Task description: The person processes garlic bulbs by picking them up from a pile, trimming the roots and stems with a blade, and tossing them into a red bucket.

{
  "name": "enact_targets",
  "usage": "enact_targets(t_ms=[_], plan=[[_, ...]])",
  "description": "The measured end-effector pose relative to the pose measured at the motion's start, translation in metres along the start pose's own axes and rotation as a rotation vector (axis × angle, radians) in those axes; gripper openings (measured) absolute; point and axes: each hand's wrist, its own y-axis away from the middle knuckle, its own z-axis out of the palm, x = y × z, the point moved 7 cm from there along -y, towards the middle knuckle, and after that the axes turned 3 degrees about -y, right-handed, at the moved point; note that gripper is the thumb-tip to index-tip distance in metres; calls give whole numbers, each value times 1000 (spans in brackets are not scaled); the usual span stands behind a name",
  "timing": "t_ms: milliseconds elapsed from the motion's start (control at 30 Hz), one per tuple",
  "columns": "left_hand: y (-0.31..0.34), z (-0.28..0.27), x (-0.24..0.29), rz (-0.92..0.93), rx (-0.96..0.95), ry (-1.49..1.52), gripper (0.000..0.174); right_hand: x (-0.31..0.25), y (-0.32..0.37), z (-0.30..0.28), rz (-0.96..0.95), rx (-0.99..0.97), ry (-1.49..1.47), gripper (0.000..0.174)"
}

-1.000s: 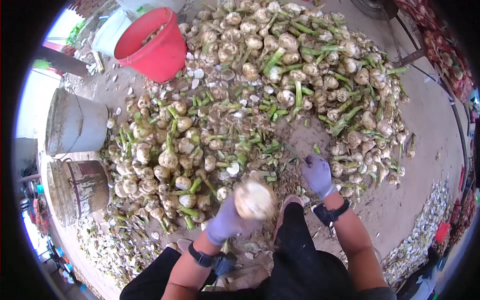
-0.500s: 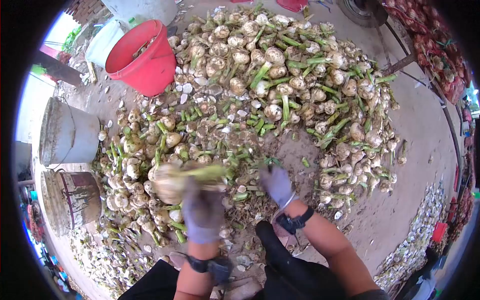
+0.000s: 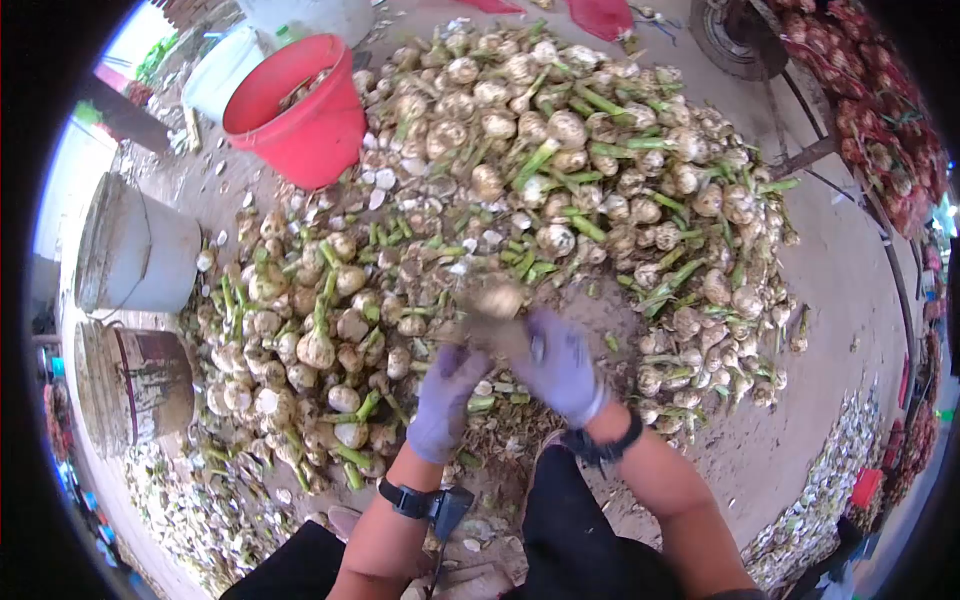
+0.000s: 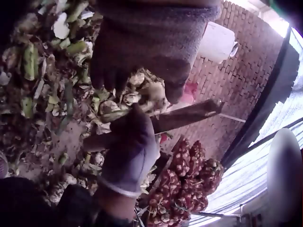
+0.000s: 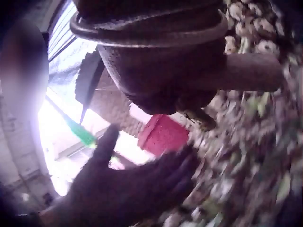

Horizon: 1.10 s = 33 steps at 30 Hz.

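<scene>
My gloved right hand (image 3: pixel 562 370) grips a knife by its wooden handle (image 4: pixel 97 142). The knife's broad blade (image 4: pixel 189 116) sticks out past the fist. Beside it, at the middle of the work area, is my gloved left hand (image 3: pixel 447 400). In the right wrist view, that left hand (image 5: pixel 137 187) shows thumb and fingers spread, with nothing visible in its grasp. Just beyond the blade in the head view, a motion-blurred garlic bulb (image 3: pixel 500 298) appears. To the left lie garlic bulbs (image 3: pixel 315 348) with green stems; a larger garlic heap (image 3: pixel 620 150) spreads ahead.
A red bucket (image 3: pixel 310 130) stands at the upper left, with dirty white buckets (image 3: pixel 140 245) along the left side. Cut stems and peelings litter the ground between the heaps. Red net sacks (image 3: pixel 890 120) and a wheel (image 3: pixel 735 40) are at the upper right.
My left hand, earlier holding a stemmed garlic bulb at the left, has come over beside the right hand. A bulb now shows blurred beyond the blade. The right hand has moved slightly.
</scene>
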Motion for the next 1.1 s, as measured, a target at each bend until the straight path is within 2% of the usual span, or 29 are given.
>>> enact_targets(t_ms=[33, 67, 100, 133, 167, 200, 233, 267, 300, 367, 400, 433, 500, 533, 567, 633, 667, 700, 767, 800, 833, 867, 900, 933, 967, 1033, 1067, 1100], plan=[[5, -5, 0, -5, 15, 0, 57, -23, 7, -3, 2, -171, -283, 41], [13, -4, 2, -34, -40, 24, 59, -36, 20, -8, -17, -252, -356, 41], [22, -1, 5, -63, -97, 48, 61, -43, 21, -20, -13, -261, -367, 41], [32, 5, 21, 30, -126, -7, 68, -50, 19, -34, -8, -252, -372, 39], [39, 7, 27, 29, -127, -8, 68, -51, 17, -44, -5, -238, -371, 37], [45, 12, 29, -24, -182, 120, 70, -44, 19, -40, 85, -339, -217, 37], [51, 17, 26, -81, -236, 250, 73, -48, 14, -44, 91, -340, -214, 37], [52, 18, 26, 54, -305, 49, 73, -58, 8, -44, 35, -451, -6, 38], [50, 12, 16, 45, -306, 52, 73, -64, 8, -40, -23, -559, 202, 39], [48, -2, -28, -434, -163, 470, 70, -64, 12, -33, -86, -510, 199, 41], [52, 5, -21, -460, -200, 415, 57, -69, 13, -32, -142, -507, 136, 41], [53, 8, -10, -466, -198, 414, 57, -74, 14, -31, -199, -503, 73, 41], [68, 32, 0, -795, -269, 1050, 58, -77, 16, -27, -176, -504, 34, 38], [65, 29, -4, -713, -291, 996, 75, -78, 17, -27, -158, -503, -4, 36], [70, 32, -4, -718, -289, 995, 75, -69, 20, -23, -152, -503, -5, 36], [66, 23, 23, -244, -163, 50, 79, -37, 29, -5, -101, -560, 1, 39], [66, 20, 19, -88, -253, -155, 74, -30, 31, 0, -49, -531, -55, 31], [64, 12, 11, -82, -252, -152, 74, -23, 35, 9, -55, -532, -52, 31], [63, 4, 9, 56, -285, -160, 72, -14, 47, 11, -177, -288, -59, 22], [61, 18, 11, -195, -317, 438, 78, -6, 50, 14, -166, -294, -60, 22], [52, 0, 23, -58, -247, -243, 74, 20, 49, 28, 86, -464, 82, 24], [61, 0, 38, 22, -271, -437, 71, 45, 53, 36, 341, -621, 222, 26], [71, 3, 54, 101, -298, -635, 69, 55, 55, 29, 354, -613, 213, 26], [73, -5, 53, 104, -254, -480, 73, 77, 55, 6, 456, -486, 160, 29], [73, -8, 59, -46, -178, -354, 75, 88, 51, -6, 546, -360, 100, 34], [52, -13, 88, 634, -159, -1092, 75, 59, 49, -11, 561, -329, 31, 35], [44, -36, 73, 502, 19, -893, 72, 44, 48, -12, 582, -313, -30, 37], [40, -36, 72, 362, 129, -589, 70, 32, 49, -9, 581, -308, -25, 37]])
